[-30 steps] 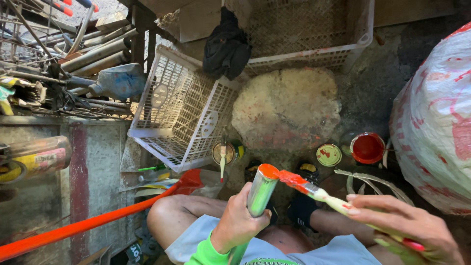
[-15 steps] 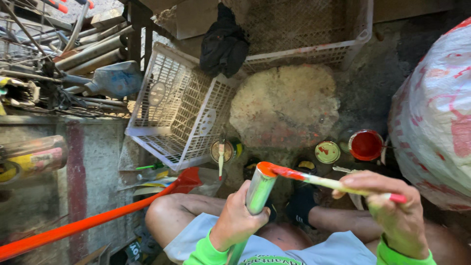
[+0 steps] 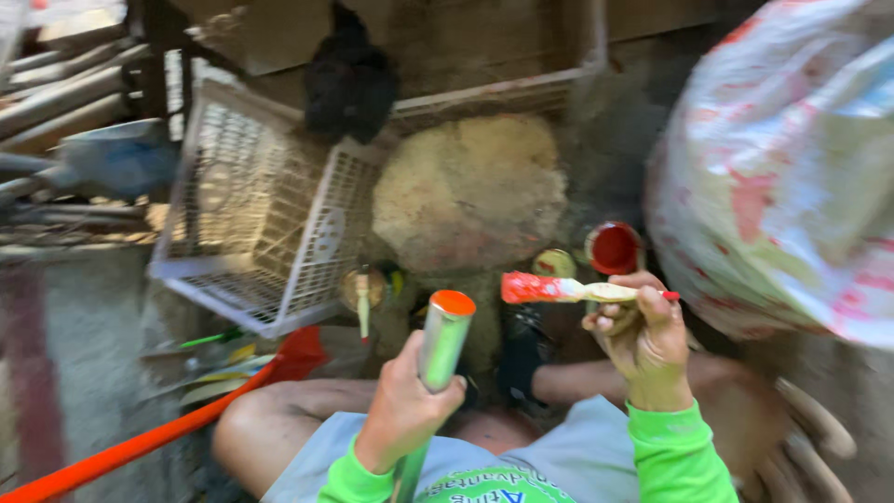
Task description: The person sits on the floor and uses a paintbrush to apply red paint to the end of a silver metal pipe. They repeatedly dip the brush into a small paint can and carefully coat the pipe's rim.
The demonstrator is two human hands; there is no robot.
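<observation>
Painting step, judged: our left hand [image 3: 402, 410] fingers wrapped the green pipe [image 3: 436, 352], orange-tipped, upright; right hand [image 3: 643, 335] pinched the loaded brush [image 3: 559, 290] just beside. Next stroke needs steady contact.

A rough outdoor work yard. Metal pipes [image 3: 65, 88] lie stacked at ten o'clock beside a tipped plastic crate [image 3: 251, 224]. A paint can [image 3: 615, 248] sits on the dirt floor [image 3: 466, 186] at one o'clock, near a big printed sack [image 3: 792, 177].
</observation>
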